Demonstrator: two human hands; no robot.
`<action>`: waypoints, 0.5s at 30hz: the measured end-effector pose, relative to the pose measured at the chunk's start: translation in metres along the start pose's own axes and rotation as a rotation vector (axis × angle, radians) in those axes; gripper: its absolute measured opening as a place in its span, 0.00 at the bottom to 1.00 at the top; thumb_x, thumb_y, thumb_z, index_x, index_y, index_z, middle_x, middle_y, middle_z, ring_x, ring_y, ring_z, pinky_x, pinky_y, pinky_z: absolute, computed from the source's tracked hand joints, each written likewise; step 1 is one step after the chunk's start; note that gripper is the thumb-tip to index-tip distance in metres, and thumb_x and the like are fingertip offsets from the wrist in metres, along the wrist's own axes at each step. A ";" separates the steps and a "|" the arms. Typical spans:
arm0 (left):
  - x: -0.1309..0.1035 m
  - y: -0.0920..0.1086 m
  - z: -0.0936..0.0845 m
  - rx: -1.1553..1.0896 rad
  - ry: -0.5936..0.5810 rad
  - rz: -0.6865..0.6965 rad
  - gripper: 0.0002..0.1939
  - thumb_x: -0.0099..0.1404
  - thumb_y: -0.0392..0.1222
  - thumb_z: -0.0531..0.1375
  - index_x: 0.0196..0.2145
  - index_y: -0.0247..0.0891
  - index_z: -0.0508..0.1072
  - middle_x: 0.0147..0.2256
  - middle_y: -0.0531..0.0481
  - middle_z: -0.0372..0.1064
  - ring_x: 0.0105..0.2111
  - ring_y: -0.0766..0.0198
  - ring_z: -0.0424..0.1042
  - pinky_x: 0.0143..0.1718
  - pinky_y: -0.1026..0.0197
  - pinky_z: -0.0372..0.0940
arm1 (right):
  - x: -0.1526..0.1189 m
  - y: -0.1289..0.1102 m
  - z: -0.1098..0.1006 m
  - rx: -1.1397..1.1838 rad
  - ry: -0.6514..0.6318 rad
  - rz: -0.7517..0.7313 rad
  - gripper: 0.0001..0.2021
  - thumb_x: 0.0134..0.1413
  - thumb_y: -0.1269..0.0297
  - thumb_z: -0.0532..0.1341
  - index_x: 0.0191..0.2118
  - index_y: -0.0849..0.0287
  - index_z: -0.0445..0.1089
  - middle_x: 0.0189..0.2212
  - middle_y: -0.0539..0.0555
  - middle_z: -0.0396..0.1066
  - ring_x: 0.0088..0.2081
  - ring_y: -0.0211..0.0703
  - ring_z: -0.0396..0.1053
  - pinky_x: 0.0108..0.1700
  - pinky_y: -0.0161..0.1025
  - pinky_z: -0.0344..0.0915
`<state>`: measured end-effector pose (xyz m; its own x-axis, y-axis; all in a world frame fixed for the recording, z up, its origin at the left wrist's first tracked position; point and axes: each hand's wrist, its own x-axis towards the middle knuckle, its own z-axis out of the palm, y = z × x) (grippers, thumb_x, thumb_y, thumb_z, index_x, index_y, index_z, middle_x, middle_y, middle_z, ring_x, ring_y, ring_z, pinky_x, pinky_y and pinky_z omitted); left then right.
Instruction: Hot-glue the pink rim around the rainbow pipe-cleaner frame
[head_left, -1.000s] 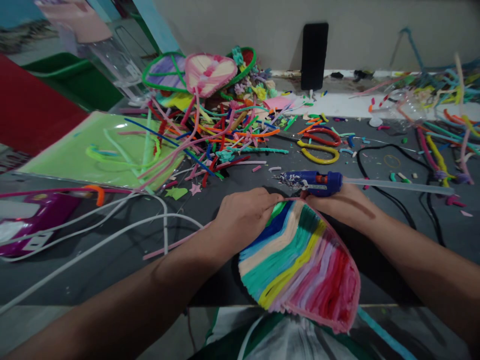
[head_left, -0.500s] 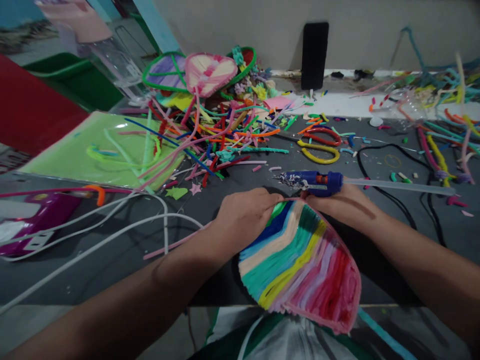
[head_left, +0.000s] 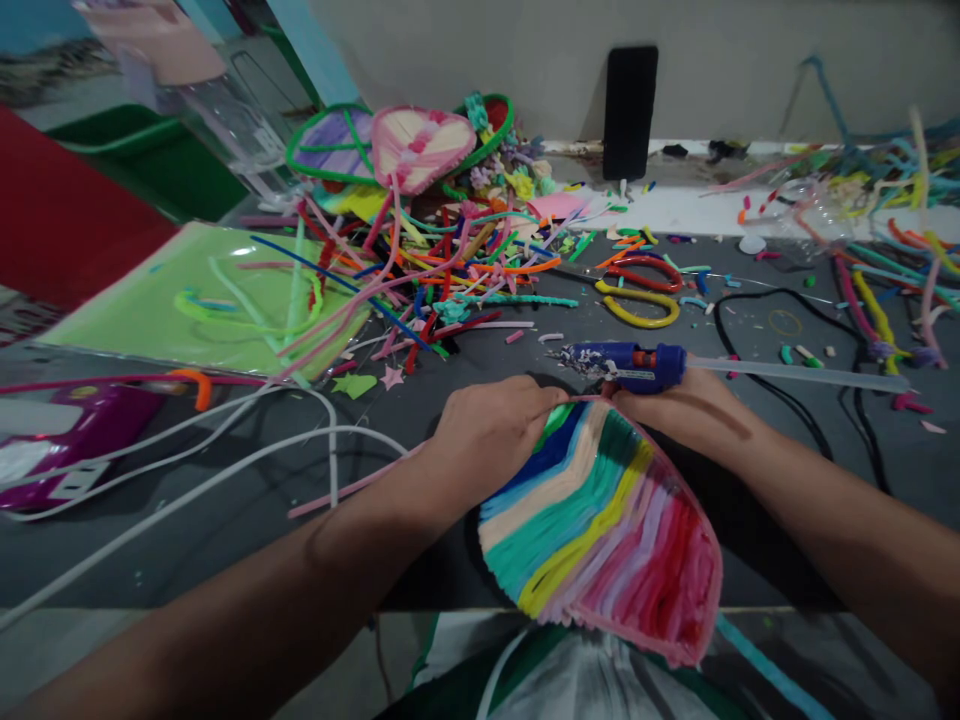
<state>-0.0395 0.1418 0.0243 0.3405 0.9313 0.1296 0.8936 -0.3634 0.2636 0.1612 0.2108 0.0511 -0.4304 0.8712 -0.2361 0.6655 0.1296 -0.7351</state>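
A striped, rainbow-coloured panel of fuzzy stems (head_left: 600, 520) with a pink edge lies tilted over the table's front edge. My left hand (head_left: 491, 430) is closed on its upper left edge, fingers pinched by the green and blue stripes. At the top of the panel, my right hand (head_left: 667, 405) is closed, with its fingertips at the pink edge. A blue glue gun (head_left: 626, 366) with a long clear glue stick (head_left: 810, 373) lies across my right hand, its nozzle pointing left. The glue gun partly hides my right fingers. A pink stem (head_left: 352, 483) sticks out left from beneath my left hand.
Scissors (head_left: 637, 290) and a pile of coloured stems (head_left: 450, 260) lie beyond my hands. Heart-shaped pieces (head_left: 424, 150), a green sheet (head_left: 202, 300), a purple device (head_left: 82, 440) and white cables (head_left: 225, 475) are left. A phone (head_left: 630, 112) leans on the wall; a black cord (head_left: 795, 400) is right.
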 end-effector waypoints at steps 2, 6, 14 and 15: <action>0.000 0.000 0.000 0.002 -0.009 -0.004 0.16 0.68 0.43 0.48 0.48 0.46 0.72 0.40 0.49 0.73 0.40 0.62 0.72 0.38 0.62 0.63 | 0.001 0.001 0.000 -0.007 0.000 -0.006 0.07 0.44 0.67 0.58 0.30 0.60 0.73 0.27 0.51 0.73 0.32 0.43 0.68 0.30 0.34 0.64; 0.000 0.000 0.000 -0.008 -0.020 -0.009 0.17 0.69 0.43 0.48 0.49 0.46 0.71 0.41 0.50 0.73 0.40 0.62 0.72 0.39 0.62 0.63 | 0.000 0.001 -0.001 -0.001 -0.002 -0.014 0.07 0.44 0.67 0.58 0.30 0.61 0.73 0.27 0.52 0.73 0.31 0.42 0.68 0.30 0.33 0.64; 0.000 0.002 -0.001 -0.013 -0.004 -0.016 0.16 0.68 0.43 0.48 0.48 0.47 0.72 0.40 0.51 0.73 0.39 0.62 0.72 0.37 0.62 0.63 | 0.000 0.002 0.000 -0.001 0.013 -0.021 0.07 0.42 0.68 0.58 0.29 0.59 0.73 0.27 0.52 0.74 0.31 0.43 0.69 0.30 0.34 0.65; 0.000 0.002 -0.001 -0.011 -0.006 -0.016 0.16 0.68 0.43 0.49 0.48 0.47 0.72 0.40 0.50 0.73 0.39 0.62 0.72 0.37 0.62 0.63 | 0.000 0.003 0.000 -0.003 0.013 -0.026 0.07 0.42 0.67 0.58 0.29 0.59 0.73 0.27 0.51 0.74 0.31 0.43 0.69 0.30 0.34 0.65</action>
<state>-0.0383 0.1414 0.0260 0.3283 0.9370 0.1195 0.8955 -0.3490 0.2761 0.1629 0.2112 0.0493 -0.4397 0.8736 -0.2082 0.6556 0.1538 -0.7393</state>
